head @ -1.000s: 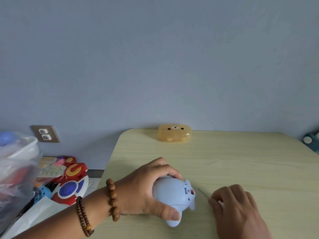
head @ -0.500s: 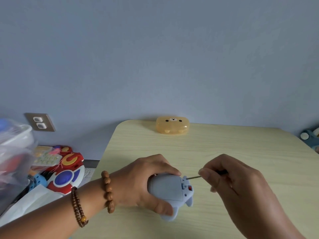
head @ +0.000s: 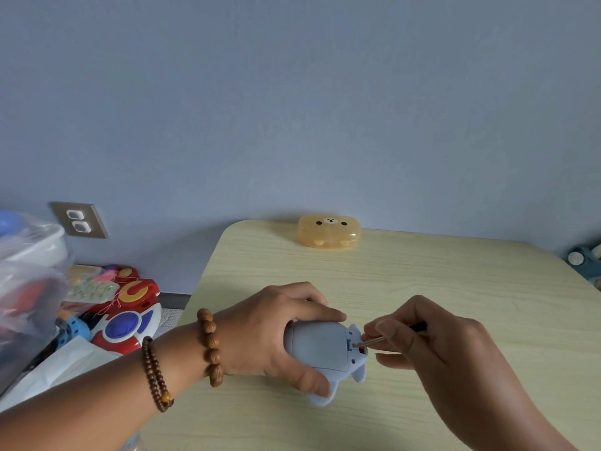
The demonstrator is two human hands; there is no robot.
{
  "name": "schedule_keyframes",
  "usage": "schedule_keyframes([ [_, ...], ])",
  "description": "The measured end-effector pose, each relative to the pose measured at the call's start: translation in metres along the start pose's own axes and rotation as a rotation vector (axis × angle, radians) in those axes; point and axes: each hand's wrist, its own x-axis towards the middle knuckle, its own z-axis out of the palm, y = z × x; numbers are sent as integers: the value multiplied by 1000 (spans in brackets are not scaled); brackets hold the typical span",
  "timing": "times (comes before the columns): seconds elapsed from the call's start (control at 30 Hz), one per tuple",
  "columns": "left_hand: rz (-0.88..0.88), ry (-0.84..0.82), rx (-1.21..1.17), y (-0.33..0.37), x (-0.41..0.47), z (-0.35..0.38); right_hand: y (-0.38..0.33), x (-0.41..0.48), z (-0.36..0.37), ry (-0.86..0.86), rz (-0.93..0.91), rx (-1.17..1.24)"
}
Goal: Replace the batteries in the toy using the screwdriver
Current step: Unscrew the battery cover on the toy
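Screwdriver [head: 370,341] tip now sits in recess on toy [head: 320,348] underside, closer in than half second ago. Right grip [head: 435,349] pinches screwdriver shaft between thumb and fingers. Left grip [head: 270,333] clasps toy, which lies belly-up on desk [head: 422,275], near front. Bear case [head: 329,231] at far edge.

Your pale-blue plastic toy [head: 320,348] lies near the worktop's [head: 422,271] near edge, its flat panel facing up. Your screwdriver [head: 372,342], thin steel shaft and dark handle, sits nearly level, tip at the toy's right end.
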Motion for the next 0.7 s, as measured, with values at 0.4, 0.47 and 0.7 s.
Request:
schedule_keyframes([
  [0.4,6,31,3,0,0,1,-36,19,-8,-164,-244,-598],
  [0.47,9,35,-8,1,0,1,-41,19,-11,-180,-315,-652],
  [0.7,4,38,-21,-2,0,0,-49,26,-9,-232,-435,-950],
])
